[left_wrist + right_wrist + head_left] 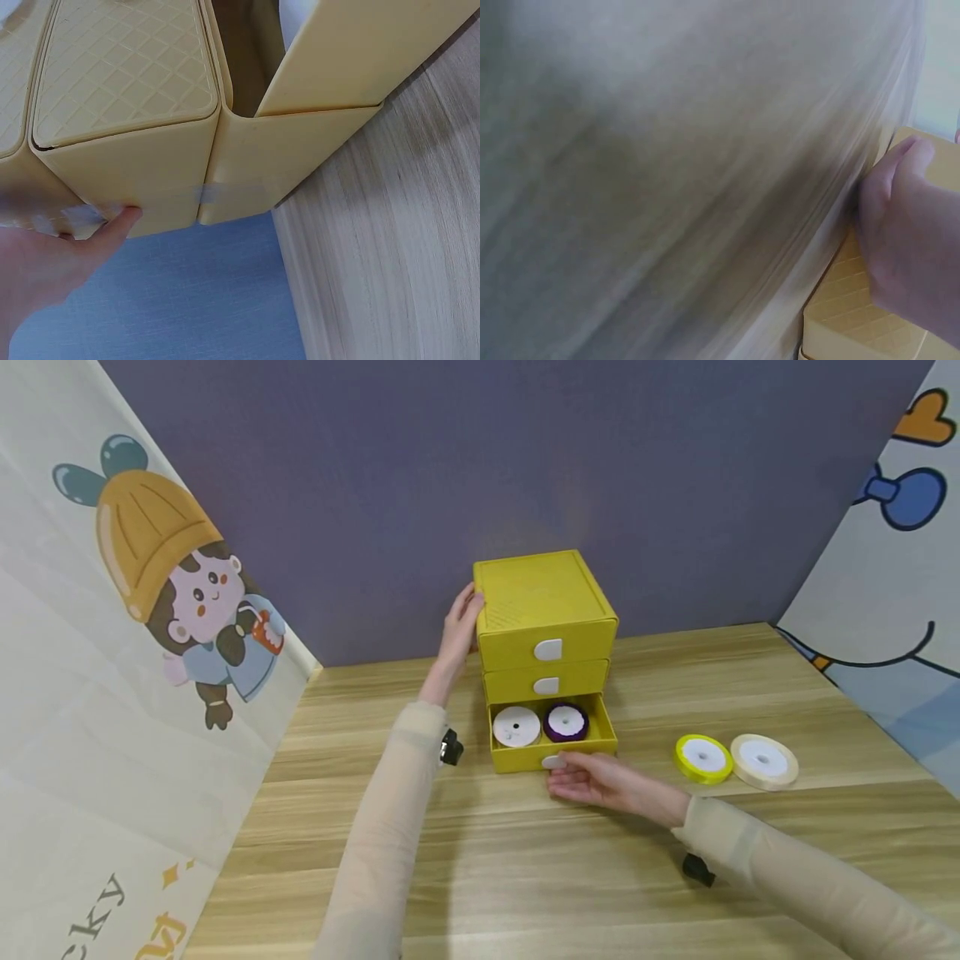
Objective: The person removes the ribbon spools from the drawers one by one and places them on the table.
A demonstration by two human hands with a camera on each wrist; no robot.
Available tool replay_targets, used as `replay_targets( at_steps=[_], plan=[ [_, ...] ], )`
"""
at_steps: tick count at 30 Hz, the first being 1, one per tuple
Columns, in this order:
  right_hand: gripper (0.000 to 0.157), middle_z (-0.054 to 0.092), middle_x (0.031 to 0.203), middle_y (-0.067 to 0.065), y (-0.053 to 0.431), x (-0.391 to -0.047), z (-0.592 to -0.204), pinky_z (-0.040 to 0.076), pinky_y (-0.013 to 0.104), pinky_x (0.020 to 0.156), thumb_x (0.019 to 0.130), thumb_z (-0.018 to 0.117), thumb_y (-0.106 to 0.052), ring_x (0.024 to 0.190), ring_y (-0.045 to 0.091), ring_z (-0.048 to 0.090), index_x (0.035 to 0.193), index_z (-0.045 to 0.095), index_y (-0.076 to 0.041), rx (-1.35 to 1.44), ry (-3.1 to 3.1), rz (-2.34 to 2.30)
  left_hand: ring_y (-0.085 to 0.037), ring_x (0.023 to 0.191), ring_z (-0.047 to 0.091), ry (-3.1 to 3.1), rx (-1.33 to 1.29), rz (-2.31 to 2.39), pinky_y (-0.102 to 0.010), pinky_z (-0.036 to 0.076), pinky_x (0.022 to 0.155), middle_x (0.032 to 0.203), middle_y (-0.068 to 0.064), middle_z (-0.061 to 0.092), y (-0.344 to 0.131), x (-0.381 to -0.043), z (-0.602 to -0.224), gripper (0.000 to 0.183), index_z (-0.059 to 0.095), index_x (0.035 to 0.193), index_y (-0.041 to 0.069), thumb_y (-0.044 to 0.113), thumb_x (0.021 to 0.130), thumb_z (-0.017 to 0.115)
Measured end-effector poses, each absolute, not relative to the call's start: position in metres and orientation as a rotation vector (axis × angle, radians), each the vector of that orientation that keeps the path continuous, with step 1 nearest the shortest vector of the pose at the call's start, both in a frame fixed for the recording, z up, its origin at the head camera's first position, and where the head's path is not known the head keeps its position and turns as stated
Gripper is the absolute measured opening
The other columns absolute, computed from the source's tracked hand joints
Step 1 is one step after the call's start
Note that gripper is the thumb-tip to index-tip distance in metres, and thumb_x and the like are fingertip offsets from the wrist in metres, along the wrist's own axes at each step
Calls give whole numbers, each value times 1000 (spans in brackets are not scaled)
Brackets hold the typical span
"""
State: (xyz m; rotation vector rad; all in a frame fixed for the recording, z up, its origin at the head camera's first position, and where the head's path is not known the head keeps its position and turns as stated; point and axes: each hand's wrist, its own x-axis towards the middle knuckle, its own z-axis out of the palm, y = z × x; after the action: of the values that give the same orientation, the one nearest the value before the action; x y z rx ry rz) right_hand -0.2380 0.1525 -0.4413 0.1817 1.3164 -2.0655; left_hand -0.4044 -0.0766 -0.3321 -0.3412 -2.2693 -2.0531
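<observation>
The right hand [596, 781] pinches the white tab [553, 762] of the bottom drawer [517, 763]. The drawer stands open just beyond that hand, a white spool [517, 737] and a purple spool [566, 721] inside. A yellow spool [703, 758] and a cream spool [765, 760] lie to its right. Farther back, the left hand [457, 628], fingers extended, rests against the cabinet's [540, 589] left side.

Bottom drawer [519, 763] open overhead at front; upper drawers [510, 683] roof its back. White spool [510, 733] and purple spool [564, 713] crowd left and middle, bare strip at right. Right hand [592, 782] blocks handle [552, 762].
</observation>
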Motion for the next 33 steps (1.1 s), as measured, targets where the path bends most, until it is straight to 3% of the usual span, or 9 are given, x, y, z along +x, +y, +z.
replay_targets(
  at_steps=[12,24,33],
  plan=[
    [36,75,96,14,153,-229,-441,60,29,88,105,45,-15,92,19,74,129,55,10,154,1342,-2059,-21,149,34,-2252,-342,-2058,-41,28,124,162,0,34,-76,-406,-330,63,29,157,24,50,102,47],
    [32,75,95,15,153,-217,-441,60,30,89,105,47,-16,91,20,74,121,61,7,164,1318,-2056,-21,149,33,-2266,-332,-2057,-41,26,125,162,1,33,-76,-406,-333,66,28,158,23,52,102,46],
    [38,75,98,16,154,-212,-440,60,29,90,105,46,-17,92,21,74,129,54,11,182,1339,-2040,-21,149,34,-2255,-324,-2044,-42,27,124,161,0,35,-75,-405,-333,64,30,157,23,51,102,47]
  ],
)
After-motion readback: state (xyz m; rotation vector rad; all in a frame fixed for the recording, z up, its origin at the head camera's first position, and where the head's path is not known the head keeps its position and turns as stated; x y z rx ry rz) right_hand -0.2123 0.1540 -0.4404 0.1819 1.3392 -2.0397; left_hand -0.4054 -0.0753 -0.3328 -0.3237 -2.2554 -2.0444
